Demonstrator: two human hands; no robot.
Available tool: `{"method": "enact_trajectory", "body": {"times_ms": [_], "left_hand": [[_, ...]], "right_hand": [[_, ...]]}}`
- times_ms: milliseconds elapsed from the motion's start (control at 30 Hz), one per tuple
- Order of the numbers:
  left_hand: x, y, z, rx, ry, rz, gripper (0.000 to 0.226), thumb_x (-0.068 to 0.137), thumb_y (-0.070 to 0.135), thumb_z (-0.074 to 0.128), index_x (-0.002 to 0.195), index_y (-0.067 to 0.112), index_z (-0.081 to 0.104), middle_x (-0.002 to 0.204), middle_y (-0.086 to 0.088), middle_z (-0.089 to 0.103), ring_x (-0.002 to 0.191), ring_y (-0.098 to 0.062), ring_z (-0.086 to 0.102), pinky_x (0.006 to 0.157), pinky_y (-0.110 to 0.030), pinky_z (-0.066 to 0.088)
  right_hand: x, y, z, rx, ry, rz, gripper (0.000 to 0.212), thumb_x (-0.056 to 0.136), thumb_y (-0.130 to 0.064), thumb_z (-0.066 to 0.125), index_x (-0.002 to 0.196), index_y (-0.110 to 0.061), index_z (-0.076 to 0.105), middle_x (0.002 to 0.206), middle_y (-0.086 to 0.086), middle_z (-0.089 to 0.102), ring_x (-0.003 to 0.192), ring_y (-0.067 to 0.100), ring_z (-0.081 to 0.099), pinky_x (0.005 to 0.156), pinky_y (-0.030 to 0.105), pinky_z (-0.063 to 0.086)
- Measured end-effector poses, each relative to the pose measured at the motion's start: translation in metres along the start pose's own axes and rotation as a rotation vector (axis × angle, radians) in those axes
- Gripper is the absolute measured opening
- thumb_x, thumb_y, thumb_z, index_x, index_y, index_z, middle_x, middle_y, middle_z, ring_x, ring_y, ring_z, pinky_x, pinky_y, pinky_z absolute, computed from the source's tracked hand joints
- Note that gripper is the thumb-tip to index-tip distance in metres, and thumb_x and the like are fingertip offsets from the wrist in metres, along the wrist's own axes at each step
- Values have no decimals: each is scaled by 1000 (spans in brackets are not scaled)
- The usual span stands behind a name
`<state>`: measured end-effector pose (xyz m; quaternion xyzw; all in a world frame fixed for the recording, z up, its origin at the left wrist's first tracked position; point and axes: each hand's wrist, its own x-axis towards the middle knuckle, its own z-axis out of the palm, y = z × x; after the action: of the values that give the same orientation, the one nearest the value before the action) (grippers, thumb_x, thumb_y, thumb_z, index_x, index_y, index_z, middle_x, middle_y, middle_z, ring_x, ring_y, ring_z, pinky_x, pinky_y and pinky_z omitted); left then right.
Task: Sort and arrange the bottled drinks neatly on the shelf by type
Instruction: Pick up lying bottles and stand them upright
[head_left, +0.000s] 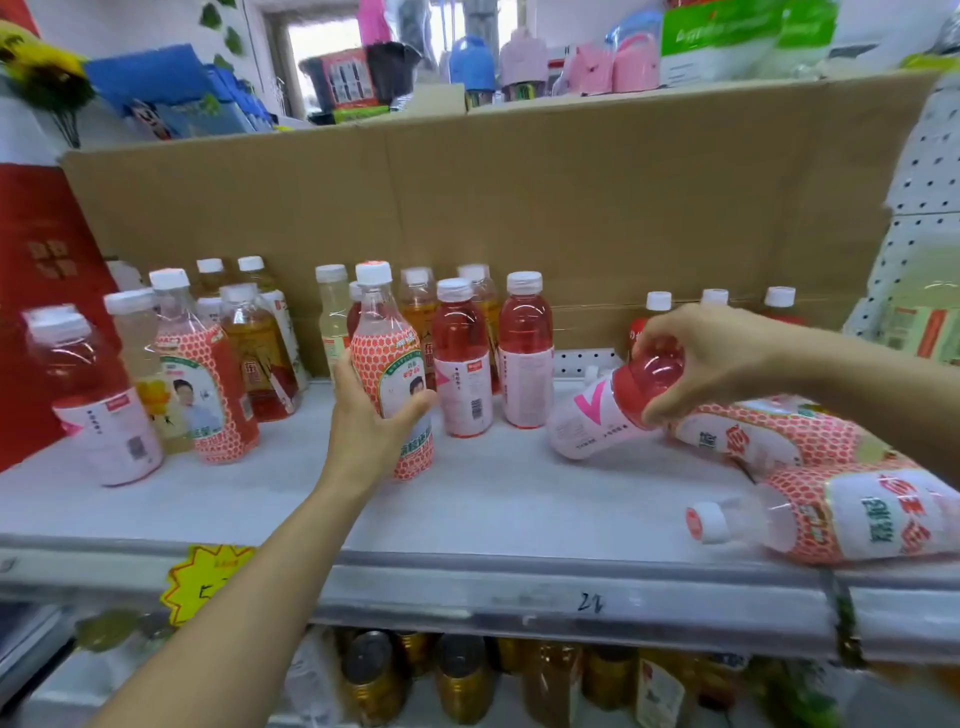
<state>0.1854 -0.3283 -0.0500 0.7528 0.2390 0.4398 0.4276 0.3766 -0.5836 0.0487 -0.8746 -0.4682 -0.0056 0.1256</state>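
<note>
Our left grip (374, 426) is closed around the waist of an upright honeycomb-label bottle (387, 364), thumb on the near side and fingers wrapped behind. It stands at about six o'clock from the middle of the shelf (493, 499). Our right grip (696, 358) is clenched over the shoulder of a red drink bottle (602, 415), with the cap hidden under the palm.

That bottle is tilted. Its long axis runs from the base at eight o'clock up to the neck at two o'clock, and the base sits low by the shelf; we cannot tell whether it touches.

We judge the next move turns on the two upright red bottles (493, 358), which stand at nine o'clock from the right grip, just beside the left grip's bottle. The left grip is nearer to them but is occupied, so we judge the right one should swing the base down and stand its bottle alongside them.

At four o'clock from the right grip, two more honeycomb bottles (857, 514) lie on their sides, the nearer with its cap pointing to nine o'clock.

All the bottles are clear, smooth plastic with ribbed white caps and glossy shrink sleeves. They are round-bodied, so they roll easily when lying down. The shelf is pale and flat, backed by brown cardboard (519, 208).
</note>
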Motion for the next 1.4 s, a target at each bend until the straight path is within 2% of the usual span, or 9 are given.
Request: {"method": "enact_trajectory", "body": {"times_ms": [133, 333, 500, 733, 867, 1000, 1167, 1300, 1400], "left_hand": [[9, -8, -3, 13, -7, -13, 89, 83, 24, 79, 149, 26, 19, 137, 0, 50, 120, -17, 54, 101, -44, 47], [12, -10, -5, 2, -36, -16, 85, 84, 23, 78, 147, 24, 20, 134, 1, 48, 116, -14, 51, 100, -43, 46], [18, -14, -14, 26, -74, -17, 89, 84, 26, 78, 149, 24, 17, 135, 0, 49, 118, -15, 52, 100, -44, 47], [18, -15, -17, 40, -101, -43, 93, 88, 29, 73, 154, 30, 8, 146, 1, 43, 127, -15, 47, 106, -48, 43], [-1, -10, -16, 218, -3, 6, 93, 91, 32, 70, 157, 25, 5, 157, -3, 24, 144, -22, 30, 118, -47, 30], [-51, 19, 2, 341, 184, 354, 72, 89, 23, 69, 148, 6, 32, 148, -13, 31, 138, -24, 27, 116, -32, 23], [-107, 64, 72, 265, -397, 321, 60, 94, 46, 58, 146, 24, 36, 144, 9, 36, 132, 0, 32, 106, -10, 21], [-128, 92, 128, 262, -762, 85, 81, 88, 57, 61, 153, 30, 20, 150, 9, 34, 133, -8, 40, 111, -30, 36], [-131, 103, 148, 310, -827, -1, 60, 88, 49, 68, 139, 30, 41, 128, 7, 54, 107, -8, 55, 91, -27, 46]], "right_hand": [[14, -20, 2, 194, 86, 8, 58, 58, -30, 94, 104, -23, 60, 101, -3, 61, 64, 16, 65, 45, 26, 52], [47, -66, 19, 448, 219, -40, 57, 57, -33, 95, 95, -21, 54, 89, -1, 65, 69, 12, 65, 47, 24, 51], [71, -109, 36, 567, 166, -135, 44, 62, -30, 92, 82, -24, 53, 79, -7, 62, 70, 9, 65, 49, 23, 52], [67, -117, 46, 672, 98, -120, 42, 76, -28, 84, 106, -28, 55, 92, -10, 68, 82, 5, 67, 49, 16, 48], [40, -101, 63, 650, 131, -109, 49, 88, -38, 71, 131, -23, 54, 115, -11, 65, 101, 6, 62, 81, 23, 51], [-14, -51, 73, 403, 168, -113, 61, 91, -44, 64, 146, -26, 46, 144, -11, 49, 125, 3, 47, 107, 27, 39], [-82, 39, 51, 198, 247, -61, 39, 92, -43, 60, 129, -30, 62, 132, -15, 59, 119, -1, 49, 99, 20, 35], [-121, 99, 36, 102, 36, -21, 68, 72, -86, 49, 129, -50, 55, 134, -24, 53, 120, -4, 49, 103, 37, 46], [-134, 123, 34, -38, -69, -85, 76, 73, -76, 63, 142, -50, 40, 144, -22, 45, 123, -7, 38, 105, 25, 33]]}}
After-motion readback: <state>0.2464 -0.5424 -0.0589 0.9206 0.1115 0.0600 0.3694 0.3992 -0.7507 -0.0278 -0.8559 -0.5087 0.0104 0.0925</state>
